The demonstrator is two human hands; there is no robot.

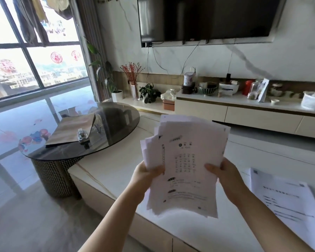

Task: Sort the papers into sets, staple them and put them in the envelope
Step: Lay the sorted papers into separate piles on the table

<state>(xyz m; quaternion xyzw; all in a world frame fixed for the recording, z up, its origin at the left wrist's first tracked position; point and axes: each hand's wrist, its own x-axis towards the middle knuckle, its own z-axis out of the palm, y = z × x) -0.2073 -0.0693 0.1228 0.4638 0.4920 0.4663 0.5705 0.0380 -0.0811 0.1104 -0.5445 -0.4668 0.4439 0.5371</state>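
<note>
I hold a loose, uneven stack of printed papers up in front of me over the white table. My left hand grips its left edge, thumb on the front sheet. My right hand grips the right edge the same way. More printed sheets lie flat on the table at the right. On the round dark glass table to the left rests a brown paper envelope, and a silver stapler sits on top of it.
A low TV cabinet with jars, bowls and boxes runs along the far wall under a wall-mounted television. Potted plants stand at its left end. A large window fills the left; glossy floor lies beside the tables.
</note>
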